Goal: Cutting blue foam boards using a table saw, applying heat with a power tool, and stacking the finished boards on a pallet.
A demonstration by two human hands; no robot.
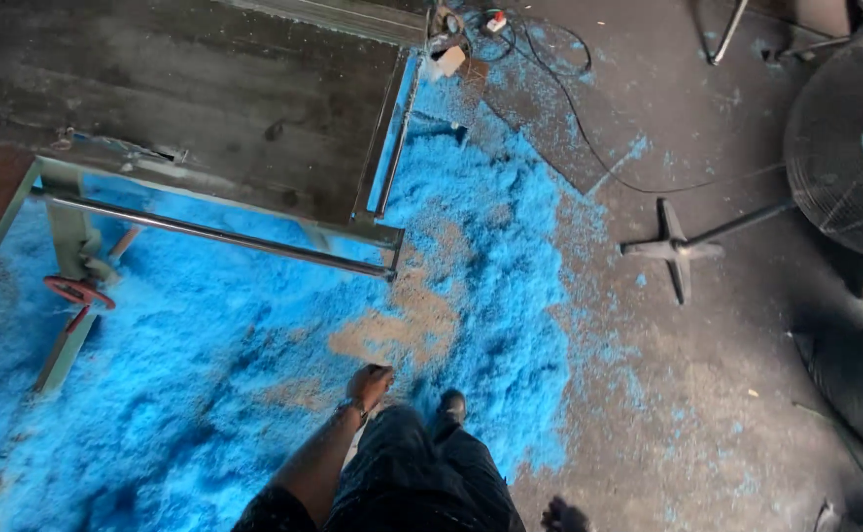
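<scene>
I look straight down my own body at dark trousers and one dark shoe point(450, 404). My left hand point(370, 381) hangs at my side over the floor, with a band on the wrist. Its fingers are curled in and nothing shows in them. Only a small dark part of my right hand point(561, 514) is in view at the bottom edge, and its fingers cannot be made out. A thick layer of bright blue shavings point(205, 335) lies under and ahead of me, with a patch of tan sawdust point(407, 320) just beyond my left hand.
A steel-framed machine table point(205, 99) with a round bar point(224, 234) stands at upper left, with a red handwheel point(78, 292) on its leg. A large floor fan point(845, 148) on a cross foot point(673, 249) stands to the right. Cables and a switch box point(495, 22) lie at the top.
</scene>
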